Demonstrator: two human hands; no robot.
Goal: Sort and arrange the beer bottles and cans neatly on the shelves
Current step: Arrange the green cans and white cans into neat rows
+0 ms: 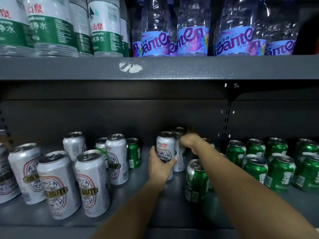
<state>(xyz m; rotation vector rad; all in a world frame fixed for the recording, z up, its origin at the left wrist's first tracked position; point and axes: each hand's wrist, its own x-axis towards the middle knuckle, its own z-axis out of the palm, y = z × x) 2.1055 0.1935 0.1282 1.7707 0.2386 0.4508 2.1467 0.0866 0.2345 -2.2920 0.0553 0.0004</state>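
Note:
On the lower grey shelf (131, 190), my left hand (159, 165) grips a white beer can (165, 145) with a red and blue label, standing upright mid-shelf. Right behind it, my right hand (190, 143) holds another white can (179, 163) near its top. Several white cans (57, 183) stand in a loose group on the left, with one green can (133, 153) among them. Several green cans (255, 168) fill the right side, and one green can (196, 181) stands just under my right forearm.
The upper shelf edge (172, 68) runs across overhead, loaded with green-labelled water bottles (51, 26) on the left and blue-labelled water bottles (193, 26) on the right. A bracket and slotted upright (228, 107) sit at the back right. Bare shelf floor lies around my forearms.

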